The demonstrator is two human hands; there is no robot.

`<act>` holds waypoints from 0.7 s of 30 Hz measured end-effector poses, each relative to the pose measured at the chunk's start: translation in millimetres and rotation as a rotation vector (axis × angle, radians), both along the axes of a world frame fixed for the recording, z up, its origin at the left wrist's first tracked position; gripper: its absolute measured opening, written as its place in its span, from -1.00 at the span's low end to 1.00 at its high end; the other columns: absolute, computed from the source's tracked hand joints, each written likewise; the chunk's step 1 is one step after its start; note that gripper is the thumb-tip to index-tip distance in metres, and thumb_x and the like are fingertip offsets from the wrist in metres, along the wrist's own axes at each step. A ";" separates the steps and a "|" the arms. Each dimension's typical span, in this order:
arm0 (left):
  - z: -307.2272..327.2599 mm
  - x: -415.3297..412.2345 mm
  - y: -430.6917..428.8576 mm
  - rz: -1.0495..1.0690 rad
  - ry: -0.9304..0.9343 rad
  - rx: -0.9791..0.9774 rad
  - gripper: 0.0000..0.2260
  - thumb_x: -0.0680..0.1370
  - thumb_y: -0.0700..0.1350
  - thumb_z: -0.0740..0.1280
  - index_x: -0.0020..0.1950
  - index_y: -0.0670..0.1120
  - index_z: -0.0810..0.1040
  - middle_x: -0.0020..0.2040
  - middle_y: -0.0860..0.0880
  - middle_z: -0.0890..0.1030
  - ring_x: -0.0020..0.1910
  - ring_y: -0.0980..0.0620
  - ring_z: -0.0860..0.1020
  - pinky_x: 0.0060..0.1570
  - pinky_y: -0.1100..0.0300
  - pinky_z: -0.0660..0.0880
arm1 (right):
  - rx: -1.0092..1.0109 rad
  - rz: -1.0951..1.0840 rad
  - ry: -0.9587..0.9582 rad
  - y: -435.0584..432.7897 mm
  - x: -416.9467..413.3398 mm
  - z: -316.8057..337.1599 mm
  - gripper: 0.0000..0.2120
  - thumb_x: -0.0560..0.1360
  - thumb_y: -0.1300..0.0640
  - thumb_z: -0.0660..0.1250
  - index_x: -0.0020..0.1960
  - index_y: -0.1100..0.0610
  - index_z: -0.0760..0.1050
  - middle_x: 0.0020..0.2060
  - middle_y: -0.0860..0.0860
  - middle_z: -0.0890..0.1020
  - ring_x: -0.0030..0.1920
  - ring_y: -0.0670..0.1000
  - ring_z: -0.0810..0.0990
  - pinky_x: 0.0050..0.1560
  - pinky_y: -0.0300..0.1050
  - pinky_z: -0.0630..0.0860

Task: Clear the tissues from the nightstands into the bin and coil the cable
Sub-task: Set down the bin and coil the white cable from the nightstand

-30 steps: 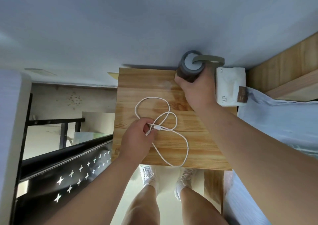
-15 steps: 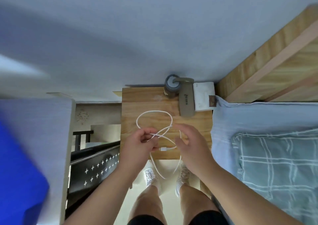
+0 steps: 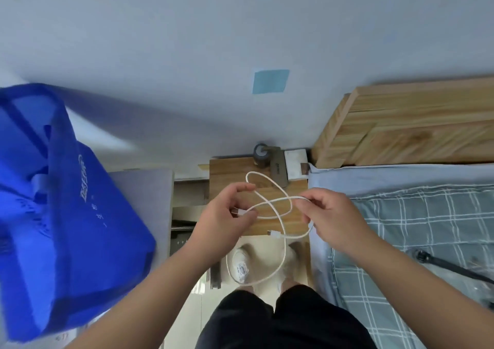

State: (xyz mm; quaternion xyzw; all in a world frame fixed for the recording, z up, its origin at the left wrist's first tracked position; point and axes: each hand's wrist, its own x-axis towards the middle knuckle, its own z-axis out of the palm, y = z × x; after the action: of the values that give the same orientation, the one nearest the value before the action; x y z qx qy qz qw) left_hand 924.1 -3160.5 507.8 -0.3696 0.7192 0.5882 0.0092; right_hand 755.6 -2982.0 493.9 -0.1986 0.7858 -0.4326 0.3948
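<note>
A white cable (image 3: 278,201) hangs in loose crossing loops above the wooden nightstand (image 3: 227,169), lifted off its top. My left hand (image 3: 227,215) pinches the cable near one plug end. My right hand (image 3: 328,215) pinches another stretch of it at the right, and a long loop droops below the nightstand's front edge toward my feet. A second plug (image 3: 274,233) dangles near that edge. A white tissue pack (image 3: 295,163) lies at the back right corner of the nightstand. No bin shows in this view.
A dark bottle with an olive strap (image 3: 263,156) stands at the back of the nightstand by the wall. A bed with a checked cover (image 3: 427,228) and wooden headboard (image 3: 401,127) fills the right. A blue bag (image 3: 66,215) sits at the left, a black rack (image 3: 184,231) beside the nightstand.
My right hand left the bottle and took hold of the cable. Both hands raised the cable off the nightstand, and the view pulled back and up, bringing the blue bag and bed into sight.
</note>
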 end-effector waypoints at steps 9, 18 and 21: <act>24.2 22.8 -11.8 0.284 0.217 0.671 -0.52 0.30 -0.04 0.73 0.20 0.01 0.77 -0.01 -0.08 0.76 -0.16 0.01 0.72 -0.08 0.21 0.67 | -0.302 -0.462 -0.667 2.4 -11.8 51.4 -0.82 0.68 0.15 0.28 0.15 0.21 0.61 -0.51 -0.07 0.22 -0.53 -0.05 0.25 -0.49 -0.16 0.39; 45.2 19.5 -44.3 0.695 0.329 0.453 -0.76 0.59 0.06 0.41 0.17 -0.02 0.72 -0.19 -0.03 0.72 -0.15 0.07 0.71 -0.07 0.16 0.67 | -0.020 -0.345 -0.446 9.2 -31.4 31.3 -0.77 0.67 0.05 0.29 0.01 0.19 0.63 -0.51 -0.08 0.22 -0.55 -0.07 0.14 -0.56 -0.19 0.15; 67.9 7.0 -48.6 0.770 0.434 0.692 -0.80 0.73 0.03 0.27 0.20 -0.05 0.60 -0.36 0.03 0.44 -0.37 0.06 0.57 -0.16 0.10 0.71 | 0.207 -0.072 -0.215 10.0 -22.2 26.7 -0.78 0.61 0.08 0.34 -0.13 0.09 0.71 -0.52 -0.06 0.35 -0.53 -0.03 0.29 -0.46 -0.12 0.33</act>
State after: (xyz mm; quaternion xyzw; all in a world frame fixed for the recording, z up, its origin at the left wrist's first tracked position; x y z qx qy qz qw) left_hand 931.1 -3209.1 575.7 -0.4514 0.2827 0.8135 -0.2336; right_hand 733.4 -2972.0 520.6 -0.0810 0.7859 -0.3821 0.4794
